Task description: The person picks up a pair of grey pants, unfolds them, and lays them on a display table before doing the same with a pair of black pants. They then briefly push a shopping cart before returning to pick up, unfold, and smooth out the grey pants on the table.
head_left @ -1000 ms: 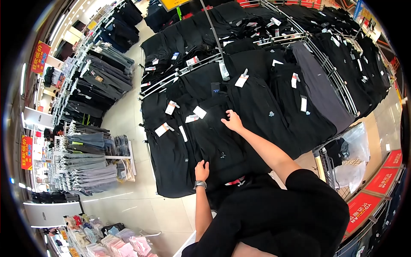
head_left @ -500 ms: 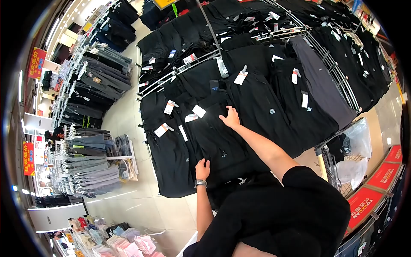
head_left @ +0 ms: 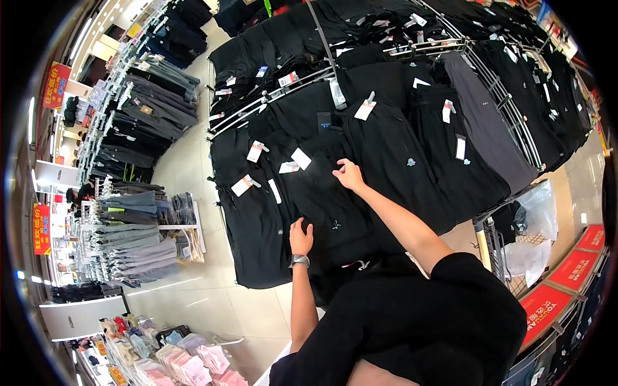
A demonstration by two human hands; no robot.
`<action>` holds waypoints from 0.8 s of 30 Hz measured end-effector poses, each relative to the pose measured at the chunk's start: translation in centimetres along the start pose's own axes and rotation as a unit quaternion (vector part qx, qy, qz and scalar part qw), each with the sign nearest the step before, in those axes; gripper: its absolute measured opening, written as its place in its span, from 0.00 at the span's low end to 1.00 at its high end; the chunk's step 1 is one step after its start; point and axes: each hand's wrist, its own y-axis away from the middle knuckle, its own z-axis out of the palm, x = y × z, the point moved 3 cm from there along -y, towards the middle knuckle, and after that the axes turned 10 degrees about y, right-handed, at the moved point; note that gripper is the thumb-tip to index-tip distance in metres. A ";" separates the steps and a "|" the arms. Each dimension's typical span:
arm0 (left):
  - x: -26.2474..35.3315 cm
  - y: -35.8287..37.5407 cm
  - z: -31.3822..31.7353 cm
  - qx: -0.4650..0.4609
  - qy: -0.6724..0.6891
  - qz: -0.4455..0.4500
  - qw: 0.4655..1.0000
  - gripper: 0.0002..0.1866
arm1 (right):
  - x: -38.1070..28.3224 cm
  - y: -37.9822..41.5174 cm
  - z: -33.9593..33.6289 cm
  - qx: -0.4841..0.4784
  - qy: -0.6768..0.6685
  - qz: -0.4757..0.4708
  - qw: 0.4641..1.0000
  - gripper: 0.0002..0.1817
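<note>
Black trousers (head_left: 322,193) with white paper tags lie spread on a sloping display in front of me. My left hand (head_left: 301,238), with a metal-banded watch (head_left: 299,260) at the wrist, rests over the lower left part of this pair. Its fingers are stretched out and hold nothing. At the upper right side of the same trousers is my right hand (head_left: 349,175), fingers apart, palm down on or just above the cloth. A white tag (head_left: 300,159) lies near the waistband, left of my right hand. A small light logo (head_left: 336,224) shows on the leg.
More black trousers (head_left: 386,141) and a grey pair (head_left: 483,116) lie to the right. Metal rails (head_left: 267,98) divide the display. A wire cart (head_left: 496,248) with plastic bags stands at right. Clothes racks (head_left: 132,248) line the left aisle; pink garments (head_left: 187,363) hang lower left.
My left hand has moved slightly up and left over the trousers, its fingers straighter. My right hand has shifted only a little. The camera view has shifted slightly.
</note>
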 end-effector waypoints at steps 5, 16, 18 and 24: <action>1.2 -0.6 0.1 0.000 -0.002 0.004 1.000 0.23 | -1.0 3.0 0.0 -0.041 -0.049 -0.013 0.998 0.24; 1.7 0.8 -0.2 0.002 0.019 -0.013 1.000 0.21 | 2.7 -1.6 2.6 0.062 0.044 0.014 0.997 0.41; 1.8 0.5 -0.5 0.007 0.020 -0.011 1.000 0.21 | 2.0 -1.9 2.2 0.020 0.054 0.047 0.997 0.44; 2.6 -0.3 -1.0 0.011 0.033 0.007 0.999 0.21 | 0.6 -1.9 2.6 0.078 0.093 -0.055 0.991 0.29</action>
